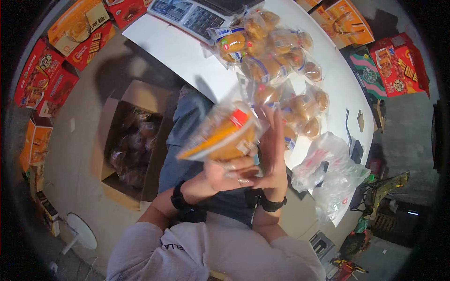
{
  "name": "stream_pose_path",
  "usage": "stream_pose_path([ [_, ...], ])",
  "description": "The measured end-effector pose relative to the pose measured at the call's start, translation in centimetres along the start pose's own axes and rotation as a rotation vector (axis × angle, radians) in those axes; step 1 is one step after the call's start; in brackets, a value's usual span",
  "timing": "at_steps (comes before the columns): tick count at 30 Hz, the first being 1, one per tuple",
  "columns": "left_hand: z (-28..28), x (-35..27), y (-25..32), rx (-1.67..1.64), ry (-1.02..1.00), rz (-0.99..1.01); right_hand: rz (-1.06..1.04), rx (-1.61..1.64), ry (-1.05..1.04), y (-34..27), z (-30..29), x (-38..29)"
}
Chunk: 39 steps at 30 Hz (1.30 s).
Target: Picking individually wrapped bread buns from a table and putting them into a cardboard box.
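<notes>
My left hand (233, 172) grips a clear plastic bag of packaged bread (225, 135) from below, above my lap. The bag has a red patch and an orange-and-white band, and it is blurred. My right hand (273, 140) is upright just right of the bag, fingers extended and holding nothing that I can see. Whether its palm touches the bag is unclear. Beyond the hands, a pile of bagged bread rolls (265, 66) spreads over the white table (168, 40). To the left, an open cardboard box (109, 116) on the floor contains several more bagged items (135, 151).
A crumpled clear plastic bag (330, 175) rests on the table's right side, near a black cable (348, 126). A keyboard-like device (191, 17) lies at the far edge. Red cartons (40, 75) and orange cartons (79, 26) stand around. A white round-based stand (82, 230) is lower left.
</notes>
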<state>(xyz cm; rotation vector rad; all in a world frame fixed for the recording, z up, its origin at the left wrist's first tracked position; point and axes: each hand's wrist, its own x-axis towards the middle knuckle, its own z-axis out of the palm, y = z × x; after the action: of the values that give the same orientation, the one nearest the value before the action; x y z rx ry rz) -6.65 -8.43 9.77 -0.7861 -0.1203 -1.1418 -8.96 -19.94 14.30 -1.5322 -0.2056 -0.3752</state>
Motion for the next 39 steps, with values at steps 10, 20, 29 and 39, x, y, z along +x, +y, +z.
stream_pose_path([
  [10,-0.7,-0.9,0.7,0.335,0.218,0.058,0.05,-0.59,-0.071,-3.0,0.7,-0.4],
  [20,-0.4,-1.8,1.7,0.664,0.435,0.132,0.029,-0.609,-0.111,-1.0,-0.2,-1.4],
  [29,8.2,-8.5,7.2,1.496,0.899,0.655,0.346,-0.384,-0.068,1.5,-0.8,-1.3],
  [39,6.4,-27.7,14.5,1.336,1.624,1.017,0.443,-0.353,-0.086,2.3,0.5,-0.9],
])
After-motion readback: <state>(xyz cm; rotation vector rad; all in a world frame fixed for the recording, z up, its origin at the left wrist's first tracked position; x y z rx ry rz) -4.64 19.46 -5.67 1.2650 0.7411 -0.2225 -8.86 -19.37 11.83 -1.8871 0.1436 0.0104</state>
